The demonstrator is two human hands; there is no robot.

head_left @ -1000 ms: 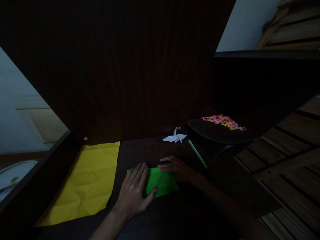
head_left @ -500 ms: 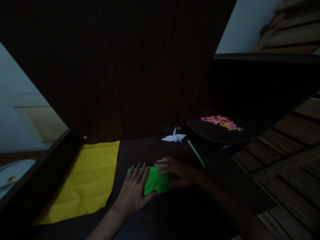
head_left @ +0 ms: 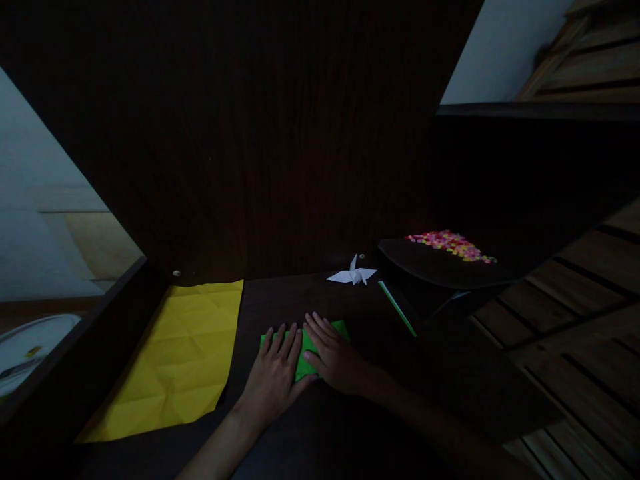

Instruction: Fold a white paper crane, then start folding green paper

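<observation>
A green sheet of paper (head_left: 303,363) lies flat on the dark desktop, mostly covered by both hands. My left hand (head_left: 274,373) rests flat on its left part, fingers stretched out and thumb pointing right. Across its middle and right lies my right hand (head_left: 336,357), fingers extended up and to the left, palm down. The two hands almost meet at the centre of the paper. Beyond them sits a white folded paper crane (head_left: 353,275), and right of that is a narrow green-and-white paper strip (head_left: 397,309).
A large creased yellow sheet (head_left: 175,360) covers the left of the desktop, beside a low dark side board (head_left: 90,347). On a rounded shelf (head_left: 430,267) at the right lies a heap of small pink, red and yellow pieces (head_left: 453,245). A tall dark panel (head_left: 280,147) rises behind.
My right hand has moved left across the green paper, closer to my left hand, baring the paper's upper right corner. My left hand stays on the left part. The view has shifted slightly.
</observation>
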